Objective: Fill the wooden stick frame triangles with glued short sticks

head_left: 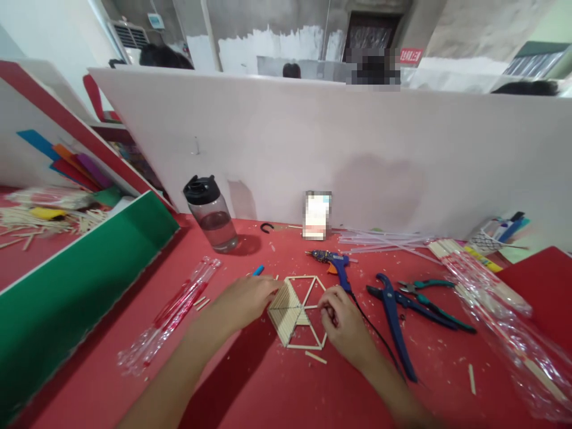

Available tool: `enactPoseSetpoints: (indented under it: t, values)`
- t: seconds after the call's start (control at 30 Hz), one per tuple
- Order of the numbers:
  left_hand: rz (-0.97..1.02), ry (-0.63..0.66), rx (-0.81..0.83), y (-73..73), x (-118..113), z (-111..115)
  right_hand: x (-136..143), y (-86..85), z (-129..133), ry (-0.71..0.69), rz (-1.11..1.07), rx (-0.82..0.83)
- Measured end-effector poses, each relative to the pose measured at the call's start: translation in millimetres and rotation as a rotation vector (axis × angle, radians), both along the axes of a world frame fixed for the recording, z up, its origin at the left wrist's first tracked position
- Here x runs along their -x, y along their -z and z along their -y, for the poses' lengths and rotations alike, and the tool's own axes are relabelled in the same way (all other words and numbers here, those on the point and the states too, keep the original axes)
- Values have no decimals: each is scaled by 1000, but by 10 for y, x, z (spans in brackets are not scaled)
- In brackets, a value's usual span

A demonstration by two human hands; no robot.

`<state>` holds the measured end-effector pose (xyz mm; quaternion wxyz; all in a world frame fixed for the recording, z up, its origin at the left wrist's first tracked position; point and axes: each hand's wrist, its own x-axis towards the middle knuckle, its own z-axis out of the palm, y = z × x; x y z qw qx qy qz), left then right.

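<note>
A hexagonal frame of thin wooden sticks [286, 310] lies on the red table, its left sections covered with parallel sticks and its right sections bare spokes. My left hand [254, 301] has its fingers closed on the frame's upper left edge. At the right corner my right hand [342, 319] is curled, fingertips pinched together close to a spoke; what they hold, if anything, is hidden. A loose stick [316, 357] lies just in front of the frame. Behind my right hand rests a blue hot glue gun [335, 262], with its cord running toward me.
Blue cutters [393, 322] and green-handled pliers [440, 301] lie to the right, beside plastic-wrapped sticks [487, 277]. A water bottle [210, 217], a bright phone [317, 214] and clear glue sticks [379, 239] line the white partition [286, 137]. A green board [98, 268] borders the left.
</note>
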<state>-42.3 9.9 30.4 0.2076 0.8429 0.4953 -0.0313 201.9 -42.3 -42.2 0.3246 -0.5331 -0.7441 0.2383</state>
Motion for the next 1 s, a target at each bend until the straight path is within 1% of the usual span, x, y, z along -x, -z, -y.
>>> enactPoseSetpoints:
  t: [0.17, 0.3, 0.43, 0.57, 0.7, 0.8, 1.0]
  values:
    - [-119, 58, -47, 8, -66, 106, 4, -15, -8, -13, 18, -28]
    - [-231, 43, -56, -76, -199, 216, 3, -6, -8, -13, 22, -43]
    - [-247, 30, -82, -114, -277, 278, 2, -4, -8, -21, 28, -52]
    - [-244, 49, -84, -99, -214, 274, 4, -26, 2, -44, 9, -64]
    - [-193, 79, -53, -140, -107, 258, 20, -68, 25, -75, -13, -71]
    - [-157, 107, -52, -162, -74, 251, 32, -86, 38, -92, -13, -67]
    - [-127, 127, -20, -84, -79, 218, 40, -70, 44, -94, 68, -64]
